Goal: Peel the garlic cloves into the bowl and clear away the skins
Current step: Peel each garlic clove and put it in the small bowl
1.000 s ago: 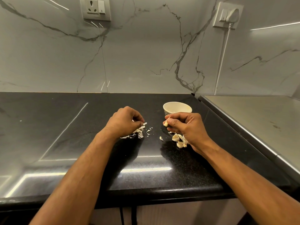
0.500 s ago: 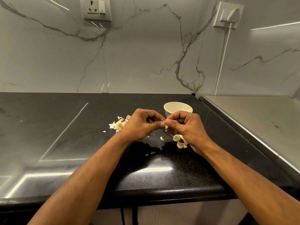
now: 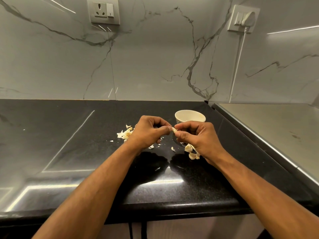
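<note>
Since 1 second ago the left hand (image 3: 146, 133) has left the skins (image 3: 125, 134) and joined the right hand (image 3: 198, 137); both pinch 1 clove (image 3: 174, 129) just before the bowl (image 3: 189, 116). More garlic (image 3: 192, 152) waits, skins uncleared.

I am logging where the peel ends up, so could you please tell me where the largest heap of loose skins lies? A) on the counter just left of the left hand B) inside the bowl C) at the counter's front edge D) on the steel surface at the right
A: the pale heap of skins lies on the black counter beside the left hand, apart from the bowl.
</note>
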### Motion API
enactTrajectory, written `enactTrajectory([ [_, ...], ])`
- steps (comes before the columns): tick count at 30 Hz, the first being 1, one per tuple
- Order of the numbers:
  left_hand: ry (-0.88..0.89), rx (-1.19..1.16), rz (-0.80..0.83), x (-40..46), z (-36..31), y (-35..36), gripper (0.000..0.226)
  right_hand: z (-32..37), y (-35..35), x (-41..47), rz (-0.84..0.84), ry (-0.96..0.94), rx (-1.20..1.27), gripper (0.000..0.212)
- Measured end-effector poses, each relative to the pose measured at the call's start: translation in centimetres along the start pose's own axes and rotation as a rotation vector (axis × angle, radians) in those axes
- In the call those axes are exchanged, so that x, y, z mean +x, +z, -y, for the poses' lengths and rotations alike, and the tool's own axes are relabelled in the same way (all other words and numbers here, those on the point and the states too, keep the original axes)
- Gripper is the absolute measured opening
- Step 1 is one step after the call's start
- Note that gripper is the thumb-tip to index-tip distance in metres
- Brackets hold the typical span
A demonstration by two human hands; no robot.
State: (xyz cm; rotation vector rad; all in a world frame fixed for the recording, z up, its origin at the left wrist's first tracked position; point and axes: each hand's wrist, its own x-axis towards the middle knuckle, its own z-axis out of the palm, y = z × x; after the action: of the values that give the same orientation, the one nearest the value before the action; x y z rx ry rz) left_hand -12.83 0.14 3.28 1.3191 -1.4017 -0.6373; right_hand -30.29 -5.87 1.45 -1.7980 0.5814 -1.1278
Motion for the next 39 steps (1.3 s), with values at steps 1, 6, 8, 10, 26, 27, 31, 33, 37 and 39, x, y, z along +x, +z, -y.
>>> enactTrajectory([
  [1,-0.002,0.008,-0.005,0.0,0.0,0.0,0.006,0.0,0.0,0.0,0.006,-0.018,-0.013,0.018],
  [6,-0.021,-0.008,-0.021,0.1,-0.1,0.0,0.009,0.1,0.3,-0.1,0.03,-0.116,-0.133,0.019],
  [8,-0.061,-0.067,-0.005,0.1,-0.1,-0.1,0.009,0.1,0.4,-0.2,0.014,-0.152,-0.162,0.016],
  [10,-0.097,-0.159,0.021,0.1,-0.1,-0.3,0.009,0.2,0.4,-0.2,-0.01,-0.177,-0.166,0.015],
  [26,-0.191,-0.49,0.151,0.1,-0.1,0.3,0.016,0.5,0.6,-0.2,-0.04,-0.152,-0.039,0.016],
  [27,-0.191,-0.483,0.147,0.1,0.0,0.3,0.018,0.4,0.6,-0.2,-0.038,-0.157,-0.051,0.015],
  [31,-0.201,-0.461,0.139,0.2,0.1,0.5,0.02,0.2,0.7,-0.1,-0.056,-0.159,-0.1,0.013],
  [33,-0.203,-0.438,0.137,0.1,0.1,0.5,0.019,0.1,0.6,0.0,-0.068,-0.165,-0.13,0.012],
  [37,-0.195,-0.4,0.139,0.0,-0.2,0.9,0.019,0.3,0.6,0.0,-0.094,-0.165,-0.138,0.014],
  [39,-0.189,-0.416,0.143,-0.1,-0.4,1.1,0.016,0.5,0.5,0.0,-0.12,-0.157,-0.08,0.02],
])
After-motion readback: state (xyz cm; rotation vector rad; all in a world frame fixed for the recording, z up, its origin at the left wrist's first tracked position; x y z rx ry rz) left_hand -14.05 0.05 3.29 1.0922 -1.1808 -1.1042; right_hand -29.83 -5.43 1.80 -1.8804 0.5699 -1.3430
